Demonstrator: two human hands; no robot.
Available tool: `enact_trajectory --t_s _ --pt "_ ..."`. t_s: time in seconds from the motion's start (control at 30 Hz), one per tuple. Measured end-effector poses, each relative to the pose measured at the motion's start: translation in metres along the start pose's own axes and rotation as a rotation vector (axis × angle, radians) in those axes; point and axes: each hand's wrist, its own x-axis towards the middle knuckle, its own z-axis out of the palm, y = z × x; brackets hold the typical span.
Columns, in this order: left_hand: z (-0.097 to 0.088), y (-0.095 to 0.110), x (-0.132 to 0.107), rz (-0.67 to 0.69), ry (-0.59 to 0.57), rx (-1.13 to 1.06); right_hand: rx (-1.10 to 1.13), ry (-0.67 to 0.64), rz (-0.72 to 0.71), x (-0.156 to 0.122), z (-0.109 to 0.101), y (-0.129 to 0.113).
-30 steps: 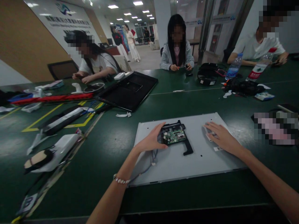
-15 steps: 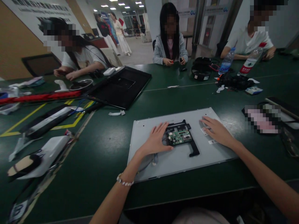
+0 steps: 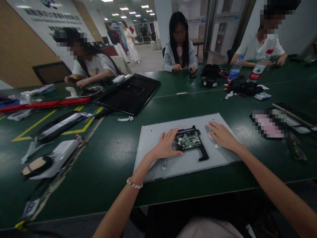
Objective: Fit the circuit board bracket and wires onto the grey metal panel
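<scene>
A flat light-grey display panel (image 3: 151, 142) lies on the dark green table in front of me. Near its middle sits a green circuit board (image 3: 188, 142) in a black bracket (image 3: 204, 154), whose arm reaches down to the right. My left hand (image 3: 166, 145) rests at the bracket's left side, fingers spread, covering part of it. Below that palm, a short grey cable end (image 3: 163, 163) lies on the panel. On the panel's right part, over small white labels, my right hand (image 3: 221, 135) lies with fingers stretched out and holds nothing.
Beyond the panel lies a black rectangular cover (image 3: 130, 94). To the left are a white device (image 3: 61, 153) and a red strip (image 3: 49, 105). Bottles (image 3: 259, 67), a black round case (image 3: 210, 78) and a phone (image 3: 268, 124) stand or lie right. Several people sit across.
The view has shifted slightly as my head moved. Both hands stay spread on the panel; my right hand sits slightly closer to the bracket.
</scene>
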Motion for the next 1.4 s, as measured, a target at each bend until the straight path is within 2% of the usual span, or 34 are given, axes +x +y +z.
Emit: enact_trajectory --t_s 0.37,0.57,0.67,0.77,0.9,1.03,1.4 --pt "0.001 -0.006 0.004 -0.006 -0.035 -0.005 -0.034 0.009 0.006 -0.003 0.002 -0.003" --pt "-0.006 -0.014 0.009 0.060 -0.087 -0.055 0.029 0.005 -0.023 0.005 -0.002 0.003" --pt "-0.006 -0.016 0.009 0.063 -0.085 -0.079 0.102 -0.024 -0.018 0.017 -0.013 -0.005" --pt "-0.005 -0.016 0.008 0.043 -0.077 -0.079 0.255 -0.097 -0.150 0.030 -0.020 -0.021" --pt "-0.004 -0.014 0.006 0.038 -0.072 -0.079 0.364 -0.168 -0.270 0.035 -0.014 -0.040" --pt "-0.004 -0.013 0.005 0.045 -0.065 -0.076 0.360 -0.151 -0.269 0.029 -0.010 -0.046" --pt "0.003 -0.010 0.005 0.072 -0.071 -0.045 0.336 -0.148 -0.252 0.019 -0.008 -0.043"
